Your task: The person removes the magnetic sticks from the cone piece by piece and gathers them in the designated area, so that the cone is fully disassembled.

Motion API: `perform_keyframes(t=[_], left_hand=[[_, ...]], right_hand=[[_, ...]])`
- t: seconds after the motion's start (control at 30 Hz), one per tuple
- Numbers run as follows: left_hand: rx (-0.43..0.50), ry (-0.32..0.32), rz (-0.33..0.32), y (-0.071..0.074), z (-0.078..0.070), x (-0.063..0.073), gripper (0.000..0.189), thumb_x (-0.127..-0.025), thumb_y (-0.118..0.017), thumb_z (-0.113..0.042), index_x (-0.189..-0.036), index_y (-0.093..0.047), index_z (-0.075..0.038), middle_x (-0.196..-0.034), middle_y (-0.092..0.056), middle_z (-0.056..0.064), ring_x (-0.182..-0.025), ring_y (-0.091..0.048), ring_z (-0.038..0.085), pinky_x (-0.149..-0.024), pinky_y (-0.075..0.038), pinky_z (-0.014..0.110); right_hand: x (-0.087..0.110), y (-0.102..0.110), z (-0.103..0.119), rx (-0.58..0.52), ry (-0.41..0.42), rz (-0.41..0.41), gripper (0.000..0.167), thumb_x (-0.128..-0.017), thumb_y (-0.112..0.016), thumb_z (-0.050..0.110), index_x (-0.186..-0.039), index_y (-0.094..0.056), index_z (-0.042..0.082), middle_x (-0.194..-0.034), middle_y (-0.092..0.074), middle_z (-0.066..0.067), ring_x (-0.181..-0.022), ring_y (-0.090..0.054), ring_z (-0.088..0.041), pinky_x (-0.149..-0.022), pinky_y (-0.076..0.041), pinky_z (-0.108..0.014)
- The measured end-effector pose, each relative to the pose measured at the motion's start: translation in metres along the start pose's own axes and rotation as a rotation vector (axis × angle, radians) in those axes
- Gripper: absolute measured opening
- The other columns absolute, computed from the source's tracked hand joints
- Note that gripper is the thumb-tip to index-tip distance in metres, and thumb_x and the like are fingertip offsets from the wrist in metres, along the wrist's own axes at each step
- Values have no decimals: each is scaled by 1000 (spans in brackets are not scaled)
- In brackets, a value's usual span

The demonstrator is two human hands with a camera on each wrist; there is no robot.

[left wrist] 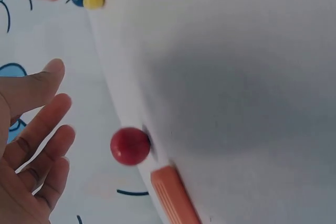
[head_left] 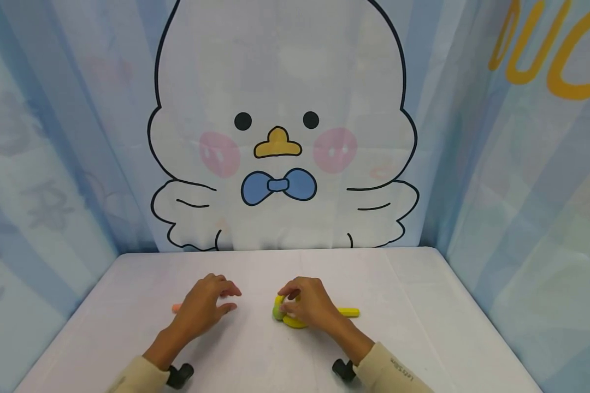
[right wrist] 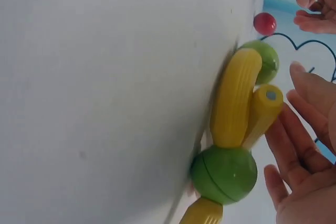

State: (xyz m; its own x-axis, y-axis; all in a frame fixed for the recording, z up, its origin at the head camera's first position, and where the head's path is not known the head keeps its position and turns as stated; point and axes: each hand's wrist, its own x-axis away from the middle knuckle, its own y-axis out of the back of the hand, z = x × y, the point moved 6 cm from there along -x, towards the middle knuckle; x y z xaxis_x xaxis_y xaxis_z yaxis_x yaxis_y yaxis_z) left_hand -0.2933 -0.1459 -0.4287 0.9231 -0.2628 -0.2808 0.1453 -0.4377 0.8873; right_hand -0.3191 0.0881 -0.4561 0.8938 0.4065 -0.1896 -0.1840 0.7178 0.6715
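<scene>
Yellow-and-green toy is lying left-to-right beside the right hand, left hand hovering farther off; both hands' fingers are hanging loosely spread.

Head view looks down and forward over left grip, right grip and table; wrist views, turned sideways close beside each grip, share the red ball.
</scene>
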Motion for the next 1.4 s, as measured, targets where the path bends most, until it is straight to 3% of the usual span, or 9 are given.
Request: perform_keyframes(t=[0.3,0.5,0.9,1.13,1.4], left_hand=[[45,4,15,-20,-20,-6,24,-81,-94,-18,-101,-81,-22,-94,-73,-4,-95,-62,18,-84,-55,35],[79,-35,26,-33,-34,-10,23,-82,-93,-25,-102,-81,-23,-95,-72,-6,-95,-61,15,-85,-57,34],[87,-165,55,-59,-64,-21,28,-82,-93,-35,-104,-80,-24,-97,-72,-9,-95,-57,8,-87,-55,33],[89,-206,71,-71,-79,-28,30,-82,-92,-42,-101,-79,-23,-93,-71,-8,-88,-52,7,-81,-50,29],[57,-236,38,-78,-89,-31,28,-80,-94,-42,-93,-76,-24,-91,-70,-8,-84,-50,8,-80,-47,29]], right_hand=[[-6,18,-13,-4,-31,-65,21,-91,-85,15,-111,-81,10,-109,-77,-6,-102,-70,-22,-93,-60,-42],[-11,27,-22,32,-48,-108,20,-92,-84,13,-112,-81,11,-109,-77,-4,-104,-71,-23,-101,-58,-49],[-22,32,-39,48,-101,-118,17,-96,-80,15,-113,-81,13,-111,-79,-1,-108,-73,-24,-99,-59,-49],[-28,29,-42,40,-93,-87,16,-99,-75,12,-114,-81,11,-108,-79,-1,-100,-73,-18,-94,-61,-44],[-31,26,-43,61,-70,-84,13,-99,-75,9,-109,-82,12,-101,-80,0,-92,-71,-13,-88,-61,-39]])
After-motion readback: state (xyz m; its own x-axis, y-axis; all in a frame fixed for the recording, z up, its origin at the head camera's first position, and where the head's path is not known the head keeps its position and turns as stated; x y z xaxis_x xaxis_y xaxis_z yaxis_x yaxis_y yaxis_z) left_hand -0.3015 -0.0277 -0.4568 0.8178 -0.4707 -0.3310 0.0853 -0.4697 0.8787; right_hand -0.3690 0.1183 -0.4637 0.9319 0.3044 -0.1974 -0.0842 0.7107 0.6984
